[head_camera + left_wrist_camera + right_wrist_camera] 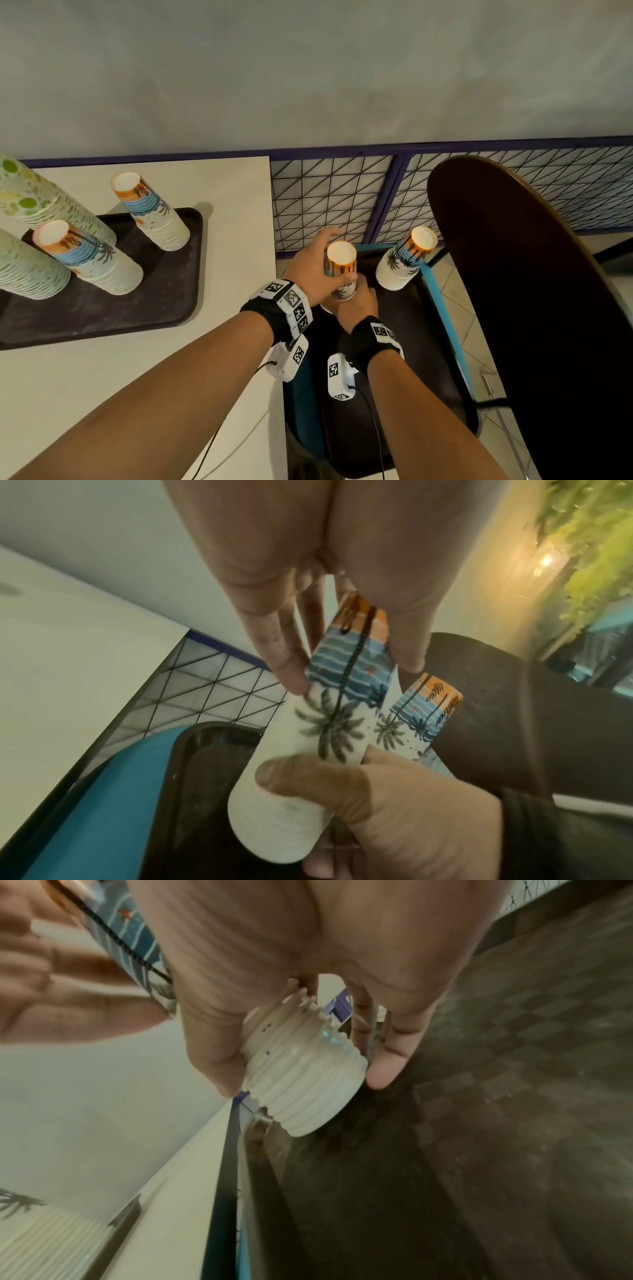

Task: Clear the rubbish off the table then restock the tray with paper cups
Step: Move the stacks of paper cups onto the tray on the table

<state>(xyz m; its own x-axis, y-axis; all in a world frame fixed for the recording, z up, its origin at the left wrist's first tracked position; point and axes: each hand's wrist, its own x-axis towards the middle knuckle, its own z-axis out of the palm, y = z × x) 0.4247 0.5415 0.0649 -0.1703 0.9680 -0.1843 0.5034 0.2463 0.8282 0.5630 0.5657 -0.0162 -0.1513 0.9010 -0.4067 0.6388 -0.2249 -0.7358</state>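
Fingers [287, 653] of the left hand [310, 263] curl round the upper part of a cup stack [340, 270], the right hand [356, 305] gripping its lower end, above a dark tray [424, 342] on a teal stool [445, 308]. Another stack [406, 263] stands just beside it (upside down). Four more stacks fill the table's tray [164, 301]; a dark chair [531, 308] crowds the right

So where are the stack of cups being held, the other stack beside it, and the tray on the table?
held cup stack [340, 255], head view, its white top.
spare cup stack [399, 270], head view, its printed side.
table tray [164, 301], head view, bare floor.
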